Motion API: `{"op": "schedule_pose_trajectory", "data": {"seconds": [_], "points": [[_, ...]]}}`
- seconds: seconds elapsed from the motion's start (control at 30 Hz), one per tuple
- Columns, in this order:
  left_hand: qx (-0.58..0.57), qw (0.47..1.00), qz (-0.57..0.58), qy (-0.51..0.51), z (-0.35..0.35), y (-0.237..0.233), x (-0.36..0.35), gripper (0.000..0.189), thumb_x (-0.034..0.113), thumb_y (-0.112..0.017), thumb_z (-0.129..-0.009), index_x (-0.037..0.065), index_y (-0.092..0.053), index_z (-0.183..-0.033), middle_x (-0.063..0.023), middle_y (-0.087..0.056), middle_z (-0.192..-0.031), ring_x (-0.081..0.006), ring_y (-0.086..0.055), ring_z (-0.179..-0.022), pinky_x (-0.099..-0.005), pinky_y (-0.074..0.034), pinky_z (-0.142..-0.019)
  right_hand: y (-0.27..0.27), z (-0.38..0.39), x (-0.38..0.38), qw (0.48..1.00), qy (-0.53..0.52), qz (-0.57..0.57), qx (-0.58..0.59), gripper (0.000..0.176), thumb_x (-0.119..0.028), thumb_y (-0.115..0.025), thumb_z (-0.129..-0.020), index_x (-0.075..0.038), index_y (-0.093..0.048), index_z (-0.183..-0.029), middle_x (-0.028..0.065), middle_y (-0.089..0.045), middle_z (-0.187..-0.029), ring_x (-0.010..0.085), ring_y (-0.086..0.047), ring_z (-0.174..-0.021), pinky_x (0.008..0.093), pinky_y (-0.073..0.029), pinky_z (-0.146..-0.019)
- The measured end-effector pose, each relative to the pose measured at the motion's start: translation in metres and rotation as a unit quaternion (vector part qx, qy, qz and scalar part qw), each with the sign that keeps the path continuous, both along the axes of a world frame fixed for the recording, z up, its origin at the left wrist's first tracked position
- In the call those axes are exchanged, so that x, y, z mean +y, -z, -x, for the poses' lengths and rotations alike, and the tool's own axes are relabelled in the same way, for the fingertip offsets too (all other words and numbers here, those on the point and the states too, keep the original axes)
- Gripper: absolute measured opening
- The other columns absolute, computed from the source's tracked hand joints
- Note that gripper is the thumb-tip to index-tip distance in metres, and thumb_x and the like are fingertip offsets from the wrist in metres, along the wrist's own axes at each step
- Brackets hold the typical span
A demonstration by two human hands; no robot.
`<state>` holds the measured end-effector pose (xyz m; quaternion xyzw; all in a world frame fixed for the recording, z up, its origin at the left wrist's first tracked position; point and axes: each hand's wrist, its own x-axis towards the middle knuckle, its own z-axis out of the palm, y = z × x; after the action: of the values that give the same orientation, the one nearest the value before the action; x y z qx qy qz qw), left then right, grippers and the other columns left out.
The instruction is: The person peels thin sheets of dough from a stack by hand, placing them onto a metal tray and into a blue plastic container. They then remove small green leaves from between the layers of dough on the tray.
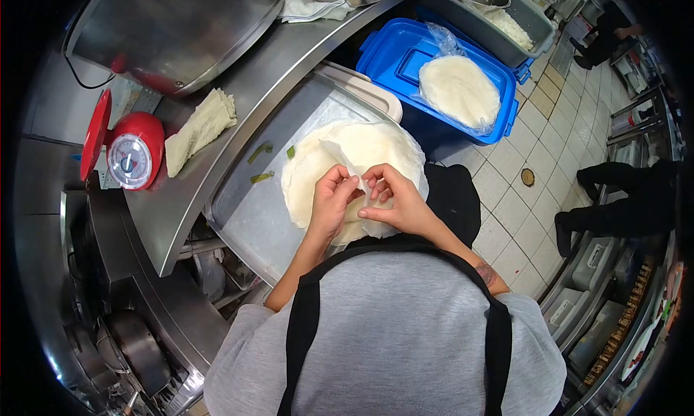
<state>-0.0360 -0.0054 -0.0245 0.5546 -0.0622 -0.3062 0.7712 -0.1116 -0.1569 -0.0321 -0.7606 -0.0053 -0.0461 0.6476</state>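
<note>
A stack of thin, round, off-white wrapper sheets (pixel 307 188) lies on a metal tray (pixel 246 206) in front of me. Above the stack, my left hand (pixel 332 203) pinches the lifted edge of a thin wrapper sheet (pixel 336 153) between thumb and fingers. My right hand (pixel 396 203) grips the same edge from the other side, its fingertips close to those of the left. Part of the raised sheet is hidden behind my fingers. Several green leaf-like scraps (pixel 262 177) rest on the tray left of the stack.
A red dial scale (pixel 135 152) and a folded cloth (pixel 201 130) sit on the steel counter (pixel 253 91). Further right, a blue lid (pixel 394 51) holds another round pale stack (pixel 460 91) on plastic. Beyond it stands a grey tub (pixel 452 15). Two people in dark clothing (pixel 629 199) are at the right.
</note>
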Motion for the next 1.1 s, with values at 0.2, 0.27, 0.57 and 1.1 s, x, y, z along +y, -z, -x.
{"op": "schedule_pose_trajectory", "data": {"seconds": [0.2, 0.27, 0.57, 1.1], "points": [[-0.01, 1.0, -0.017, -0.004, 0.0, 0.006, 0.004, 0.009, 0.009, -0.057, -0.092, 0.008, -0.052, -0.084, 0.003, -0.054, -0.08, -0.0055, -0.053, -0.072, -0.0221, -0.048, -0.068, 0.003, 0.0, 0.001, 1.0, -0.014, 0.006, 0.009, 0.059, -0.022, -0.084, -0.068, -0.008, -0.05, -0.115, 0.005, -0.053, -0.1, 0.0138, -0.055, -0.081, 0.0274, -0.047, -0.071], [-0.006, 1.0, -0.016, -0.013, -0.001, 0.006, 0.004, 0.01, 0.009, -0.058, -0.092, 0.008, -0.052, -0.084, 0.0032, -0.054, -0.08, -0.0054, -0.053, -0.072, -0.0221, -0.048, -0.068, 0.002, 0.001, 0.002, 1.0, -0.022, 0.005, 0.006, 0.064, -0.022, -0.084, -0.067, -0.008, -0.049, -0.119, 0.0067, -0.051, -0.103, 0.0144, -0.055, -0.083, 0.0278, -0.047, -0.072], [-0.004, 0.995, 0.002, -0.102, -0.009, 0.006, 0.003, 0.011, 0.011, -0.06, -0.091, 0.01, -0.054, -0.082, 0.0039, -0.054, -0.076, -0.0044, -0.05, -0.068, -0.0187, -0.041, -0.059, -0.004, 0.0, 0.01, 0.994, 0.008, 0.099, -0.039, 0.083, -0.022, -0.085, -0.063, -0.009, -0.042, -0.133, 0.012, -0.047, -0.108, 0.0204, -0.055, -0.085, 0.0328, -0.048, -0.08], [0.032, 0.986, 0.094, -0.135, -0.006, 0.006, -0.004, 0.01, 0.012, -0.056, -0.094, 0.008, -0.051, -0.087, -0.004, -0.057, -0.078, -0.0126, -0.056, -0.065, -0.0278, -0.051, -0.062, 0.006, 0.001, 0.009, 0.997, 0.065, 0.026, -0.025, 0.037, -0.019, -0.073, -0.08, -0.001, -0.058, -0.109, 0.0072, -0.059, -0.08, 0.0136, -0.055, -0.064, 0.0277, -0.047, -0.061]]}}
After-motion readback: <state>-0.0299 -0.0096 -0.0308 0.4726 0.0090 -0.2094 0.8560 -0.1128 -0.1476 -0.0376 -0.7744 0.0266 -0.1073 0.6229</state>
